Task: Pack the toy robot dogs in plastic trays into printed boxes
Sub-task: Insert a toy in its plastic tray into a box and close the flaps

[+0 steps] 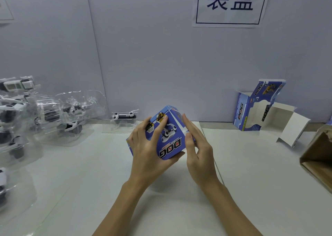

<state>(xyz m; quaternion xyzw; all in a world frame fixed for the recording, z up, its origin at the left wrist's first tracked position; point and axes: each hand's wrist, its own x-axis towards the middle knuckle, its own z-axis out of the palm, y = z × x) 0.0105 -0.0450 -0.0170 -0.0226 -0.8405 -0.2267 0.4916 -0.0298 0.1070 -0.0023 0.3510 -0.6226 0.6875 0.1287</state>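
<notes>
Left-hand fingers (pixel 158 126) were curled over the printed face of the blue box (pixel 167 135), thumb under its near edge, so the left hand (pixel 149 149) gripped it w/ a firm hold. Right-hand fingers (pixel 190 128) lay straight & flat vs. the box's right side, the right hand (pixel 199 154) pressing, not wrapping. Box was tilted, held just above the bench (pixel 179 208), centre of view, "DOG" print upside down to the camera. Further out, left: a pile of clear plastic trays (pixel 53 115) w/ toy robot dogs (pixel 71 126) inside, plus one single tray (pixel 124 119) by the wall. Right side: an open printed box (pixel 258 110) standing w/ flaps spread, well apart from the hands. Far right edge: a brown carton (pixel 318 154). Up on the wall, a paper sign (pixel 230 3).
</notes>
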